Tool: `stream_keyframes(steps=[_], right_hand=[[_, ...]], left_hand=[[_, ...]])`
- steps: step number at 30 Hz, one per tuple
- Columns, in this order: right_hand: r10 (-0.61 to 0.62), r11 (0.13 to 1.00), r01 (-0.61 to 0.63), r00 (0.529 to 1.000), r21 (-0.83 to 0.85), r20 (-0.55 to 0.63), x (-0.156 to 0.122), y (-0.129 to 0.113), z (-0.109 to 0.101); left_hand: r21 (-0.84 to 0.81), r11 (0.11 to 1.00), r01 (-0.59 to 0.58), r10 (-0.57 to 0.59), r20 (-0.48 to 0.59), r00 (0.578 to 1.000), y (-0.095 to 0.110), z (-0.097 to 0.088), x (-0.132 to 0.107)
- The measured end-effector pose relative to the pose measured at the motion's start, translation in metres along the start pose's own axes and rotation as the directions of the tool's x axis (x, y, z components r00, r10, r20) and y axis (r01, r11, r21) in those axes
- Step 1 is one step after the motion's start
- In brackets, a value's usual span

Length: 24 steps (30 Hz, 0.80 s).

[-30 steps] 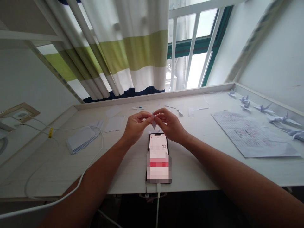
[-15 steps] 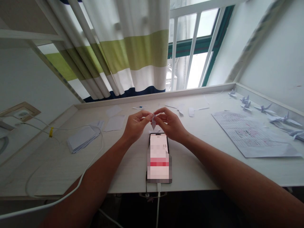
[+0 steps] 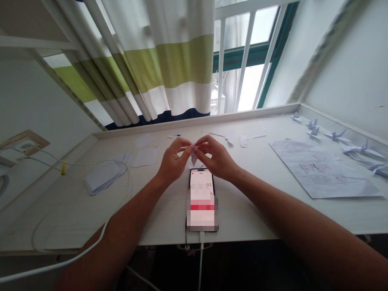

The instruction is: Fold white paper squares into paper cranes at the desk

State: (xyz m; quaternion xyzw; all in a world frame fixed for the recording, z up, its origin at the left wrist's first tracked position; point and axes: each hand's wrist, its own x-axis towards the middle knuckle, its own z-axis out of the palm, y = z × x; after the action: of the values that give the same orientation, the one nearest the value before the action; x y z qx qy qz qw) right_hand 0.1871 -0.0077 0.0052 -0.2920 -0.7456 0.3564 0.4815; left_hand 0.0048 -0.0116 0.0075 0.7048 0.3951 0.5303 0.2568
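Between my two hands is a small piece of folded white paper (image 3: pixel 194 157), with a pointed end hanging down. My left hand (image 3: pixel 174 159) pinches it from the left, thumb and forefinger pressed together. From the other side my right hand (image 3: pixel 216 157) grips it with thumb and fingertips, which hide its upper part. Both hands are just above the desk, beyond the top end of a phone (image 3: pixel 202 198) that lies face up with a lit, partly blurred screen. Another bit of white paper shows on the desk below the folded piece.
Folded paper cranes (image 3: pixel 335 135) line the desk's right side, behind a written sheet (image 3: pixel 321 169). A paper stack (image 3: pixel 106 178) and a loose square (image 3: pixel 146 157) lie left. Paper scraps (image 3: pixel 228 139) and a pen (image 3: pixel 178 135) lie beyond my hands. A white cable (image 3: pixel 129 190) crosses my left forearm.
My fingertips have shifted slightly on the folded paper and the right fingers sit closer to the left ones. The whole view has moved a little.
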Motion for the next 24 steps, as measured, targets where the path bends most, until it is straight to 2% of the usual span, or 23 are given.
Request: stream_keyframes(steps=[3, 6, 12, 17, 24], right_hand=[[0.04, 0.998, -0.04, 0.999, 0.044, -0.002, 0.0003, 0.0009, -0.0004], [0.067, 0.995, -0.066, 0.998, 0.079, -0.007, 0.0005, 0.004, -0.0005], [0.06, 0.985, -0.054, 0.998, 0.163, -0.033, 0.0019, 0.0079, -0.0023], [0.068, 0.984, -0.064, 0.997, 0.164, -0.02, 0.0018, 0.0023, -0.0029], [0.105, 0.992, -0.102, 0.993, 0.068, -0.052, 0.0029, 0.0007, -0.0045]], left_hand=[[0.023, 0.999, -0.037, 0.038, -0.017, 0.999, -0.0003, -0.0001, 0.0], [-0.026, 0.999, 0.023, -0.024, -0.029, 0.999, -0.0016, -0.001, 0.0004], [-0.065, 0.989, 0.135, -0.132, 0.058, 0.99, -0.0077, 0.0011, -0.0002], [-0.103, 0.983, 0.152, -0.152, 0.007, 0.988, -0.009, 0.0023, -0.0007], [-0.083, 0.988, 0.131, -0.131, 0.007, 0.991, -0.0076, 0.0043, -0.0014]])
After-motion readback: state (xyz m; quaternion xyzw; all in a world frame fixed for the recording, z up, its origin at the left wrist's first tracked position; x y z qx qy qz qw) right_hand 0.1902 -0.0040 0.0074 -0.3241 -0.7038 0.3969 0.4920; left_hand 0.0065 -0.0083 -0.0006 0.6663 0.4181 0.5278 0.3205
